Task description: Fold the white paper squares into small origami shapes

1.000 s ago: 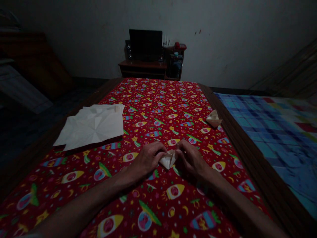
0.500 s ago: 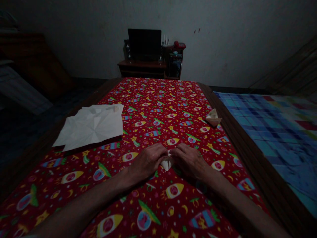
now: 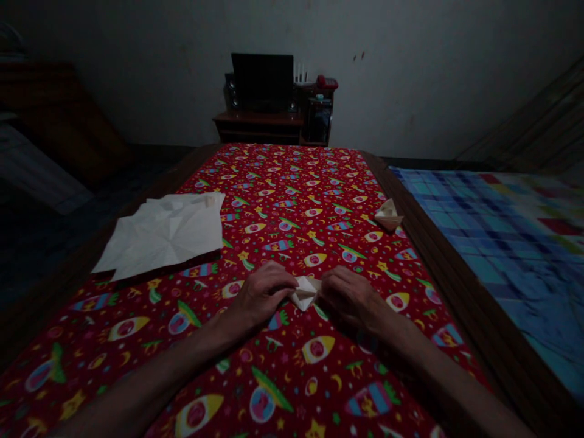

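A small piece of folded white paper (image 3: 305,293) sits between my two hands, low over the red cloth. My left hand (image 3: 267,291) pinches its left side between thumb and fingers. On the opposite side, my right hand (image 3: 345,295) grips the right edge, its fingertips partly hidden behind the hand. The paper's middle shows creased faces and a point toward me. Farther off to the left lie several creased white sheets (image 3: 168,237), stacked unevenly. Another small folded paper piece (image 3: 389,216) rests near the right edge of the cloth.
The red rocket-patterned cloth (image 3: 292,377) covers a long surface with a dark wooden edge (image 3: 438,261). At the far end stand a black monitor (image 3: 262,77) and a desk (image 3: 255,121) against the wall. Blue checked bedding (image 3: 493,243) lies to the right.
My hands have moved slightly apart, and more of the folded paper shows between them, spread wider. The camera view has shifted a little.
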Demonstrator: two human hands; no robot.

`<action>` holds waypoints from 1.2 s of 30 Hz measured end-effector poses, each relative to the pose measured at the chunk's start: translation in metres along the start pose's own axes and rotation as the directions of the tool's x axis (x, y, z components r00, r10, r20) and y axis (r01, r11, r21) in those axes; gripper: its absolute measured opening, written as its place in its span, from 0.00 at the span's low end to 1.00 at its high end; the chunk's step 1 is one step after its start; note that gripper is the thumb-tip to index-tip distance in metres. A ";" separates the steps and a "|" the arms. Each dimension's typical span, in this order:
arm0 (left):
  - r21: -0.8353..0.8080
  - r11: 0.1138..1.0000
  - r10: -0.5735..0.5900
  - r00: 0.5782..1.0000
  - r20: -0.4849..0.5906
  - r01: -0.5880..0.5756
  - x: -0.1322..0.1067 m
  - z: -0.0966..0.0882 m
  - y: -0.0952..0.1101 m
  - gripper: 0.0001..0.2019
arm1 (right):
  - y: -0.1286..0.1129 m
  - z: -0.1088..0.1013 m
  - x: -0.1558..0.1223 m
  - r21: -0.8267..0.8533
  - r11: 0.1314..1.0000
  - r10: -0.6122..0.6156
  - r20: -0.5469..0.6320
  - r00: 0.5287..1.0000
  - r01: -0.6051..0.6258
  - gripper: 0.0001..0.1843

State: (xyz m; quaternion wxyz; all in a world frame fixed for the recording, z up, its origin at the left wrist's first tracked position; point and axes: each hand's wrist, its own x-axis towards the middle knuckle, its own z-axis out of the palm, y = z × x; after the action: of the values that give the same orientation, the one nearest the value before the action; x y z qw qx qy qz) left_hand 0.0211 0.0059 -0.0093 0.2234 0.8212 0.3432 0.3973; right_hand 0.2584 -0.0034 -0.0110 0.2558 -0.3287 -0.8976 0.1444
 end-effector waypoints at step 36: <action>0.142 0.978 0.114 0.962 0.247 -0.152 -0.012 -0.019 -0.012 0.09 | 0.006 0.002 -0.001 0.003 1.000 -0.016 -0.002 1.000 0.016 0.06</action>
State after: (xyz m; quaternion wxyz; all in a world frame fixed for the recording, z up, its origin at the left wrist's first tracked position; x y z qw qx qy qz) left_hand -0.0044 0.0073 -0.0119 0.1692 0.8994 0.2886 0.2816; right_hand 0.2613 -0.0002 -0.0154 0.2581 -0.3214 -0.8997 0.1435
